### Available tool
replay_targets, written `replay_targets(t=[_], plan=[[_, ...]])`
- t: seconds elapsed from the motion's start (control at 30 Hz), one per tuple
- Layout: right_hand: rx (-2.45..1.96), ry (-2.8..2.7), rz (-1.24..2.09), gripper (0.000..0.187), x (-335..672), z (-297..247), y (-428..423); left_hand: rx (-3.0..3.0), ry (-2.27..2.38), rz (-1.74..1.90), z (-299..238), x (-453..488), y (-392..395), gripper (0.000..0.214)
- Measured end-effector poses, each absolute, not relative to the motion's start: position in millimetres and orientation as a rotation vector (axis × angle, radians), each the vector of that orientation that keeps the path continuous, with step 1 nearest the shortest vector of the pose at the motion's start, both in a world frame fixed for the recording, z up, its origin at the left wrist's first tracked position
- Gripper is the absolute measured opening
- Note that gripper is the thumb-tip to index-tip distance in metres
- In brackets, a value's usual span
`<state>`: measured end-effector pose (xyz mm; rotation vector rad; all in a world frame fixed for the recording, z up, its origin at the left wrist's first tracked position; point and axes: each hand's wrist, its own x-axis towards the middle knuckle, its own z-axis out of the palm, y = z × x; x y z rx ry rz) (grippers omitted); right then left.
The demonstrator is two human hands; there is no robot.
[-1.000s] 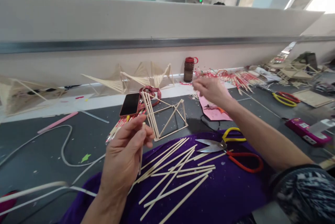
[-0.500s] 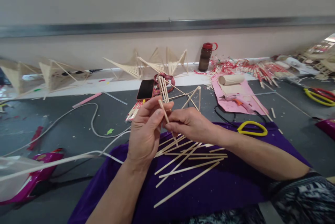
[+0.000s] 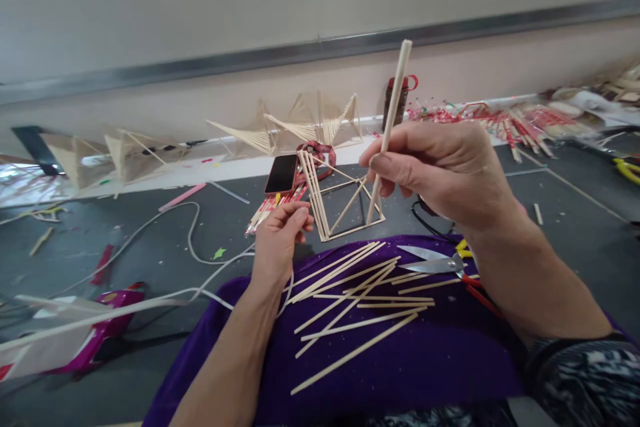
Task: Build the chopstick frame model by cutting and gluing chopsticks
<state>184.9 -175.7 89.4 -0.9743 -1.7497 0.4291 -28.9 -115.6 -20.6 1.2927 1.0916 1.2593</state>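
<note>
Between the thumb and fingers of my right hand (image 3: 440, 167), a thin wooden stick (image 3: 399, 87) is pinched and held nearly upright. My left hand (image 3: 280, 234) has its fingers curled in, with nothing visible in them. It is close beside a small frame of wooden sticks (image 3: 326, 235) standing on the table. Several loose wooden sticks (image 3: 355, 355) lie across the purple cloth (image 3: 440, 360) in front of me. Scissors (image 3: 430, 265) with red and yellow handles rest on the cloth, blades apart, partly hidden under my right forearm.
Along the wall stand fanned stick models (image 3: 250, 134) and a bottle (image 3: 387, 107). A phone (image 3: 281, 174) lies behind my left hand. White cables (image 3: 175, 294) cross the left side near a magenta device (image 3: 107, 327). Red wrapped sticks (image 3: 515, 124) are piled at the back right.
My hands have moved apart. The right hand has lifted the stick up and to the right, while the left has dropped slightly. The stick frame and scissors now show more fully, and the view has tilted.
</note>
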Motion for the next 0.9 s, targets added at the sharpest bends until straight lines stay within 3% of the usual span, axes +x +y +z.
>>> replay_targets(t=[0.33, 0.67, 0.9], plan=[[-0.964, -1.882, 0.329, 0.014, 195, 98, -181, 1.557, 1.317, 0.903, -36, -35, -101, 0.050], [-0.970, -1.925, 0.322, 0.013, 195, 91, -165, 1.685, 1.389, 0.861, -35, -30, -109, 0.050], [-1.041, -1.951, 0.335, 0.020, 192, 81, -154, 1.640, 1.316, 1.030, -36, -31, -107, 0.046]])
